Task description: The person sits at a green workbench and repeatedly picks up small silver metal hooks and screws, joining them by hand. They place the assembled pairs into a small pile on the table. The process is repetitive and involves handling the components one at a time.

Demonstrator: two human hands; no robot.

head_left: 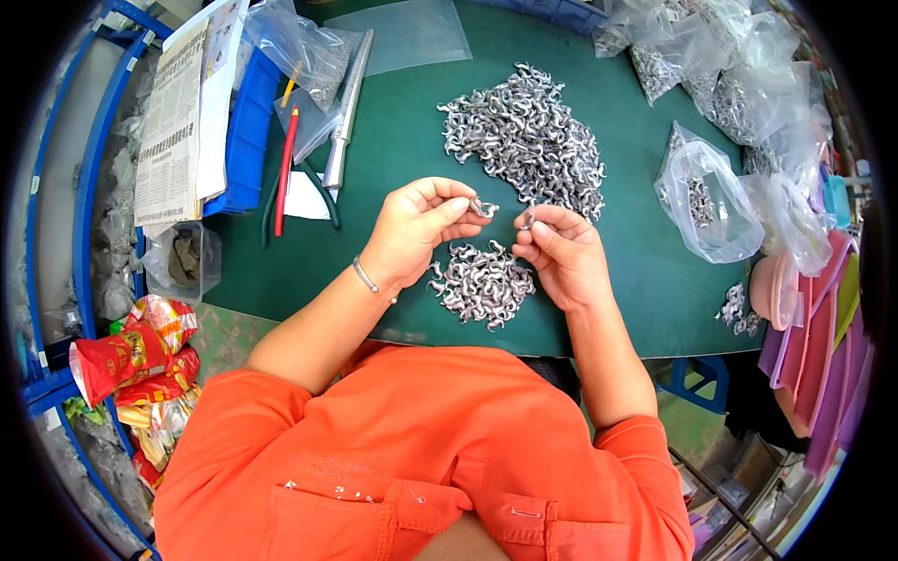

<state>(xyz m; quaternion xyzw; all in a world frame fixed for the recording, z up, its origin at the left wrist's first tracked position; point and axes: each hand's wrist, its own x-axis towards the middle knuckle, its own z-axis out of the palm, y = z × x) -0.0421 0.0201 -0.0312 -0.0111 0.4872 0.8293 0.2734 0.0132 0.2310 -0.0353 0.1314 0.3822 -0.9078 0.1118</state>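
Between thumb and fingers, my left hand (426, 222) pinches a small curved silver metal piece (485, 208). My right hand (561, 251) is closed in a pinch on another small metal piece (527, 222), mostly covered by the fingertips. Both hands hover over the green tabletop (393, 122), a short gap apart. Just below them lies a small heap of the same curved metal pieces (482, 285). Beyond the hands spreads a larger pile of curved metal pieces (528, 136), reaching close to my right fingers.
Bags of metal pieces (730, 93) crowd the far right, with an opened plastic bag (711, 206) nearer. At left lie pliers (281, 192), a red pencil (286, 168), a metal mandrel (351, 107) and a blue bin (248, 140). Newspapers (173, 131) lean beside it.
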